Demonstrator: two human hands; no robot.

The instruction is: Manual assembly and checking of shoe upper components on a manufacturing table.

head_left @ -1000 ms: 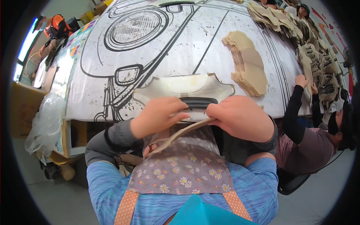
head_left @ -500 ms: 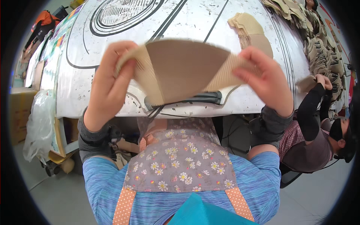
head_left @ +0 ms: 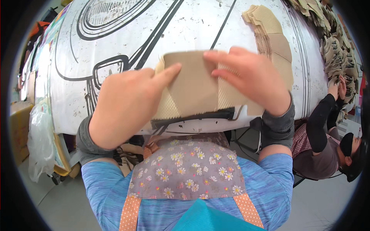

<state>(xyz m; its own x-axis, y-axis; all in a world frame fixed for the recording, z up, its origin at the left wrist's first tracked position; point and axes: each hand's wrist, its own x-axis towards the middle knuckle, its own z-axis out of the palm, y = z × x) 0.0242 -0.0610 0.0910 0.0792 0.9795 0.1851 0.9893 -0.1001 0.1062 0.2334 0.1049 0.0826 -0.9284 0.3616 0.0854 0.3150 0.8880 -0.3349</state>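
Observation:
A beige fabric piece (head_left: 194, 82) with a smooth brown middle panel and ribbed sides lies in front of me, low over the near edge of the table. My left hand (head_left: 129, 102) is at its left side, index finger stretched across the upper left of the panel and the other fingers curled. Over the right part, my right hand (head_left: 252, 77) has its index finger and thumb on the cloth, near the panel's upper right. Both hands partly cover the ribbed sides. A stack of similar pieces (head_left: 269, 36) lies beyond my right hand.
A white table cover (head_left: 192, 27) with black printed lines spreads ahead. Along its near edge runs a black strip (head_left: 219, 114). Heaped beige pieces (head_left: 333, 57) line the far right, where a co-worker (head_left: 322, 152) sits handling them. A clear plastic bag (head_left: 40, 142) hangs at left.
The piece was held up and bowed between both hands at its ends. Now it is lower and flatter, and my hands have come closer together, fingers over the middle panel.

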